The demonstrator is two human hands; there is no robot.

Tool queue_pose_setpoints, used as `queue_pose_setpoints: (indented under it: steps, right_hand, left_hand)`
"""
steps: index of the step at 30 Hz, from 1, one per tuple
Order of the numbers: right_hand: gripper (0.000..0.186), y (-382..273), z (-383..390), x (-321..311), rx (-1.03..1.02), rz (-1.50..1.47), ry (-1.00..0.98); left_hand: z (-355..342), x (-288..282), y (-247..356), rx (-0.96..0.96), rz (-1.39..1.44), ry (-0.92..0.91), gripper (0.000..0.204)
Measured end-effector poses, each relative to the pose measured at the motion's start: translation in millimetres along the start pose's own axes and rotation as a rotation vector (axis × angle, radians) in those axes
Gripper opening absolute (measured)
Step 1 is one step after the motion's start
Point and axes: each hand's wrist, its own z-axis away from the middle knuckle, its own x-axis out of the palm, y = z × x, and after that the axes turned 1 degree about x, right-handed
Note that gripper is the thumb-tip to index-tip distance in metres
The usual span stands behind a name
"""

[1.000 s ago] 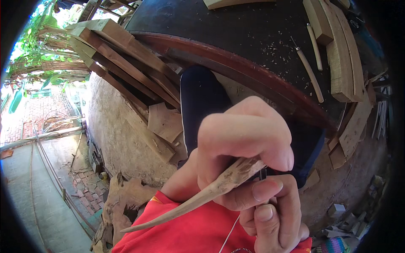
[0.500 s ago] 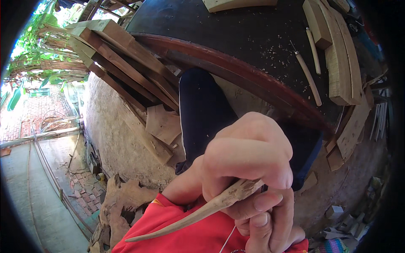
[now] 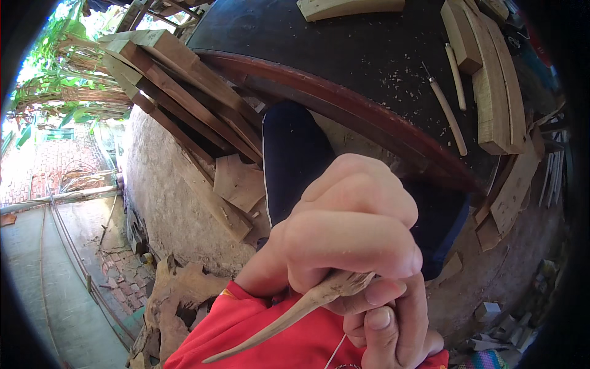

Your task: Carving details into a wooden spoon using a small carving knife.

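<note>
**Two hands on one carved wooden sliver**

In the lower middle of the frame my left hand [image 3: 350,230] is closed in a fist around the thick end of a thin, pale, tapering carved wooden sliver [image 3: 289,320]. Its pointed tip runs down toward the lower left, over my red sleeve [image 3: 270,332]. Just below, my right hand [image 3: 393,326] is curled shut too, fingers and thumb pressed against the same thick end; whether it holds anything else I cannot tell, since the left fist hides that spot.

Behind my hands my one dark blue trouser leg [image 3: 295,160] rises toward the centre. Across the top lies a round black tabletop with a reddish-brown rim [image 3: 344,104], dotted with pale shavings. On it, at upper right, I count two slim light wooden sticks [image 3: 452,120] side by side, next to two curved pale wooden boards [image 3: 498,92]. One more pale wooden block [image 3: 350,7] sits at the top edge.

At upper left, a stack of weathered brown planks [image 3: 184,92] leans on a rough grey round concrete wall [image 3: 166,197].
</note>
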Motion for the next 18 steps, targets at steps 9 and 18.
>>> queue_pose_setpoints:
  steps: [9,18]
  right_hand:
    - [0.030,-19.4,-4.6,7.0,0.115,0.069,0.002]
    - [0.030,-20.1,-8.5,11.9,0.027,0.207,0.060]
  left_hand:
    - [-7.3,-14.0,12.2,-0.178,0.056,-0.255,0.032]
    - [3.3,3.9,15.3,-0.250,0.156,-0.033,0.009]
